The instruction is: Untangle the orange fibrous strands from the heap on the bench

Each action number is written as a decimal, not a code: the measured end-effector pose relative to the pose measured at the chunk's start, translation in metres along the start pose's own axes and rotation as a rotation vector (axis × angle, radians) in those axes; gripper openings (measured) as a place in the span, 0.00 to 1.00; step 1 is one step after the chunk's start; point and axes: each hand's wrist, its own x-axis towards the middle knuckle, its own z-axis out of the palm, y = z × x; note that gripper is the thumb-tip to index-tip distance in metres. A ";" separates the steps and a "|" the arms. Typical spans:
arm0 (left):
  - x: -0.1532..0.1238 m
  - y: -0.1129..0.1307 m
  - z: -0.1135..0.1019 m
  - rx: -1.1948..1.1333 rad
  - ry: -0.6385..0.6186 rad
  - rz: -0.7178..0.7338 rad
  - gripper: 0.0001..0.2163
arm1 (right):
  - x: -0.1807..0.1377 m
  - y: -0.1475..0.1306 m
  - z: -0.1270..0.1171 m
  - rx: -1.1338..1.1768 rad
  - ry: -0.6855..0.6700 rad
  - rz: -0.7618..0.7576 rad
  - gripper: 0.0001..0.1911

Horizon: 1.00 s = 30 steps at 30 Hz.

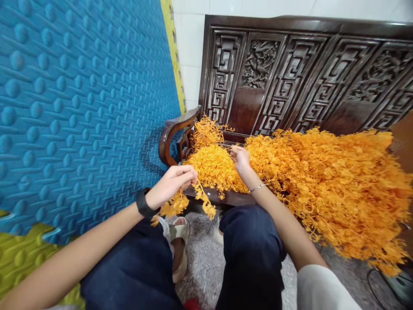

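Note:
My left hand (181, 177) is closed on orange artificial flower sprigs (204, 200), which hang below the fingers over the gap between my knees. My right hand (240, 158) is pinched shut at the bench, its fingertips by a thin pale line like a stem or wire; what they hold is too small to make out. Under and between the hands lies a heap of small orange plastic flower pieces (219, 168) on the seat. Directly right of my right hand rises a much larger pile of orange artificial foliage (335, 185).
The dark carved wooden bench (247, 110) has a tall latticed back and a curved armrest (167, 137) at the left. Blue foam matting (80, 107) with yellow edging covers the left side. My knees and feet are close below the seat; a cable (371, 284) lies at lower right.

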 end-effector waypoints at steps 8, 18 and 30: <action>0.024 -0.004 -0.001 -0.032 -0.097 -0.001 0.11 | 0.004 0.034 0.024 -0.175 -0.167 -0.148 0.10; 0.027 -0.007 -0.010 -0.163 -0.042 -0.030 0.10 | 0.019 0.036 0.042 -0.344 -0.398 -0.217 0.13; 0.029 -0.008 -0.013 -0.240 0.158 -0.095 0.07 | -0.104 -0.066 0.028 -0.230 -0.941 -0.683 0.11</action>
